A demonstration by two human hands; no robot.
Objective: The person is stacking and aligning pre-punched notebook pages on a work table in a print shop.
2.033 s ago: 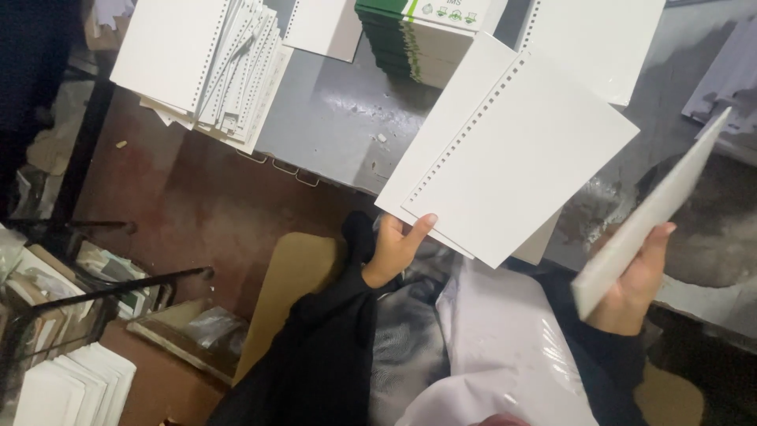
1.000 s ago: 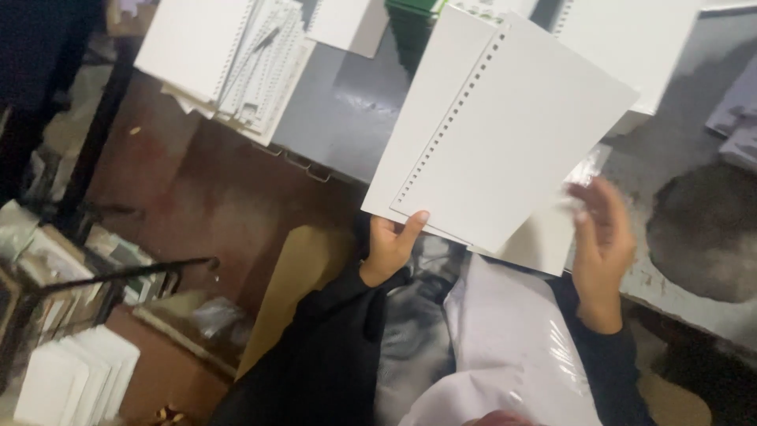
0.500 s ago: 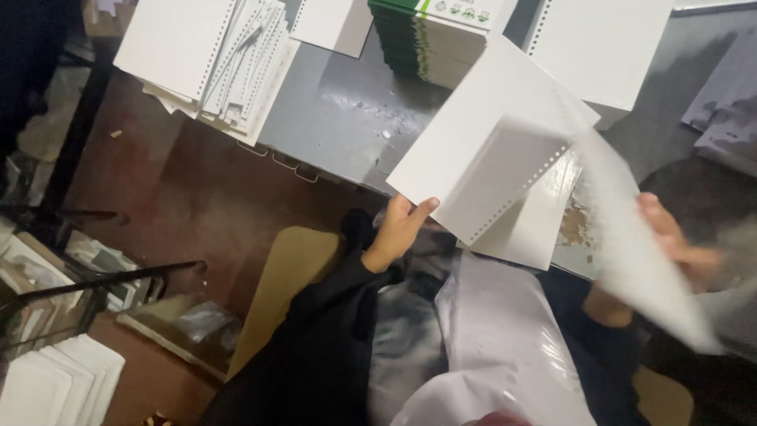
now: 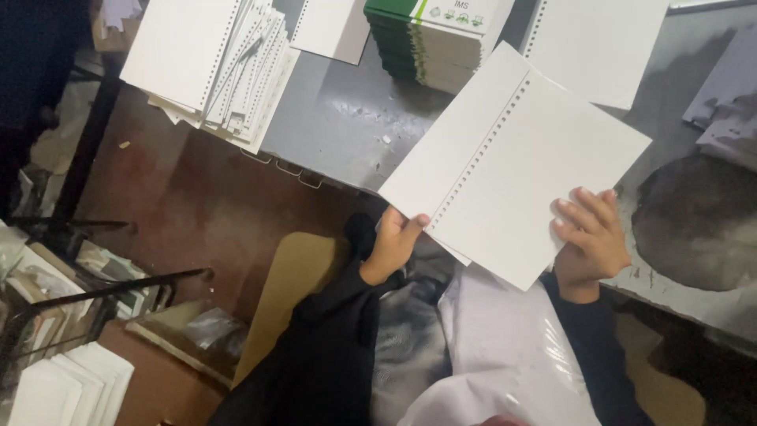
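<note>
Hands: my left hand (image 4: 392,241) pinches the punched white sheets (image 4: 516,166), right hand (image 4: 591,237) flat atop; I'd square edges gently.

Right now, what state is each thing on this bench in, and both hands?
Punched white sheets: stacked flat, edges nearly aligned.
Left hand: pinching the sheets' lower-left edge.
Right hand: fingers spread flat on the sheets.
Fanned white stack: loosely splayed at the table corner.
Green-topped stack: squared up.
</note>
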